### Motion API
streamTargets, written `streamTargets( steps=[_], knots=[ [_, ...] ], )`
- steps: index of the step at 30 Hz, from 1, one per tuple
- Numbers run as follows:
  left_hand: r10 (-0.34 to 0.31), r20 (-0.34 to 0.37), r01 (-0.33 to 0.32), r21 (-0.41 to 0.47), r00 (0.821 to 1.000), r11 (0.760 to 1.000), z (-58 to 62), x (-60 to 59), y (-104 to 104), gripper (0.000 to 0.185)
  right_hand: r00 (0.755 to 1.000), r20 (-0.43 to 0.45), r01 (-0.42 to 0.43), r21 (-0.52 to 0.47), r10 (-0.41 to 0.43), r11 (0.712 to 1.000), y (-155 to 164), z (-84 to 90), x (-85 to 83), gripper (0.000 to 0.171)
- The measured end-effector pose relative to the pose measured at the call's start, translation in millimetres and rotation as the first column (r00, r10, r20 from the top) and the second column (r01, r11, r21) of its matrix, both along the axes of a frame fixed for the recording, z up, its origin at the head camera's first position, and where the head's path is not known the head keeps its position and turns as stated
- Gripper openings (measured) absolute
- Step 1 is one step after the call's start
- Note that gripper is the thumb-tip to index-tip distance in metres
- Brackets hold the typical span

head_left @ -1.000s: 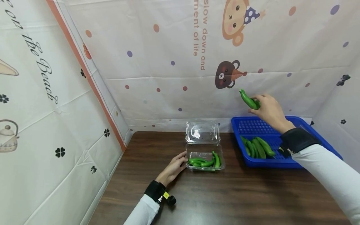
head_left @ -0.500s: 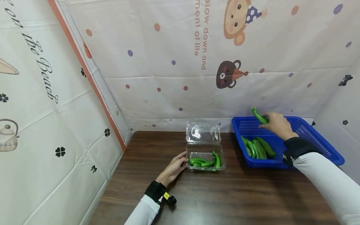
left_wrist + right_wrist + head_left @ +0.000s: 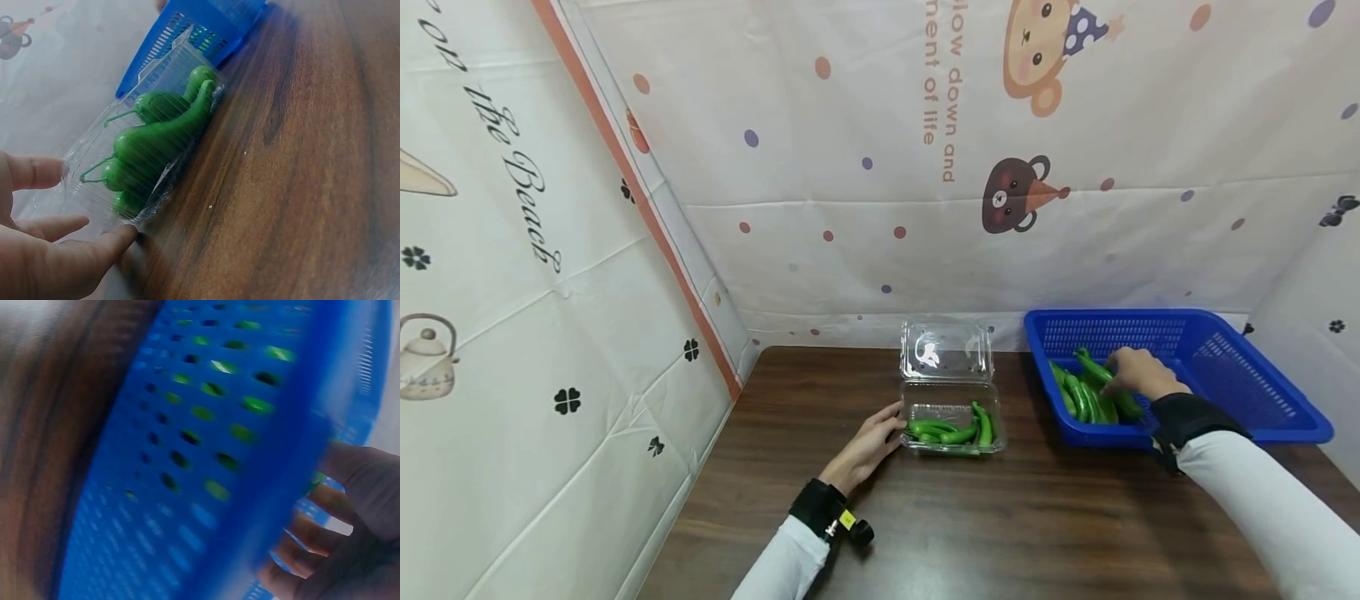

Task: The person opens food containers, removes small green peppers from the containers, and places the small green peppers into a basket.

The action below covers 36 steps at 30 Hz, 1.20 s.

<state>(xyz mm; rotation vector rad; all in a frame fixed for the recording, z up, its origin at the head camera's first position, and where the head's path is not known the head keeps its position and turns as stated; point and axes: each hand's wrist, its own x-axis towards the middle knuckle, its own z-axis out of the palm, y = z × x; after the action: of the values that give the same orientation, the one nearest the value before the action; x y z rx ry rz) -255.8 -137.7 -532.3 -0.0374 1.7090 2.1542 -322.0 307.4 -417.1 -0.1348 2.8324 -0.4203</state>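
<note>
- The right hand (image 3: 1138, 372) is down inside the blue basket (image 3: 1240, 400), its fingers curled round a green pepper (image 3: 1093, 367) that lies on top of the other peppers (image 3: 1078, 398) heaped at the basket's left end.
- From the right wrist view (image 3: 350, 525) only blurred fingers behind the basket wall (image 3: 206, 456) show, with green glimpsed through the holes.
- The left hand (image 3: 867, 446) rests on the wooden table (image 3: 1000, 517) with relaxed, fairly straight fingers, the tips touching the left side of the clear plastic box (image 3: 951, 427); it grasps nothing.
- The wrist view shows those fingers (image 3: 94, 250) against the box's end (image 3: 94, 187).
- Several green peppers (image 3: 162, 137) lie inside the box, whose lid (image 3: 946, 350) stands open behind it.
- The box sits just left of the basket, apart from it.
</note>
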Motion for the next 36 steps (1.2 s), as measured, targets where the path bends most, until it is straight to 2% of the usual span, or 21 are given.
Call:
streamTargets(
  steps=[7, 14, 20, 25, 28, 31, 33, 36],
  knots=[
    [0.0, 0.007, 0.0, -0.01, 1.0, 1.0, -1.7, -0.2, -1, 0.065, 0.999, 0.025, -0.048, -0.006, 0.048, 0.999, -6, -11.3, 4.8, 0.068],
    [-0.011, 0.001, 0.011, -0.018, 1.0, 1.0, 0.9, 1.1, -1, 0.065, 0.997, 0.038, -0.065, -0.002, 0.065, 0.998, -10, -7.2, 8.4, 0.068],
    [-0.008, -0.009, 0.008, -0.01, 1.0, 1.0, 3.0, 1.4, -1, 0.065, 0.996, 0.089, -0.013, -0.026, 0.015, 1.0, -14, -4.3, 9.3, 0.033],
    [-0.009, -0.012, 0.009, -0.005, 1.0, 1.0, 2.4, 2.0, 0, 0.065, 0.994, 0.108, 0.013, -0.027, -0.011, 1.0, -14, -2.2, 11.2, 0.043],
    [-0.008, -0.009, 0.008, -0.005, 1.0, 1.0, 2.5, 1.6, 0, 0.064, 0.994, 0.103, 0.022, -0.001, -0.022, 1.0, -13, 3.2, 10.6, 0.043],
    [-0.009, -0.008, 0.009, -0.006, 1.0, 1.0, 3.2, 1.1, 0, 0.064, 0.999, 0.033, 0.032, 0.013, -0.032, 0.999, -12, 11.2, 9.9, 0.042],
    [-0.011, -0.011, 0.011, -0.005, 1.0, 1.0, 3.3, 0.8, 0, 0.064, 0.998, -0.06, 0.031, 0.014, -0.03, 0.999, -12, 16.2, 9.2, 0.044],
    [-0.009, -0.006, 0.009, 0.001, 1.0, 1.0, 3.0, 0.9, 1, 0.064, 0.972, -0.233, 0.018, 0.024, -0.011, 1.0, -16, 23.5, 7.0, 0.052]
  ],
)
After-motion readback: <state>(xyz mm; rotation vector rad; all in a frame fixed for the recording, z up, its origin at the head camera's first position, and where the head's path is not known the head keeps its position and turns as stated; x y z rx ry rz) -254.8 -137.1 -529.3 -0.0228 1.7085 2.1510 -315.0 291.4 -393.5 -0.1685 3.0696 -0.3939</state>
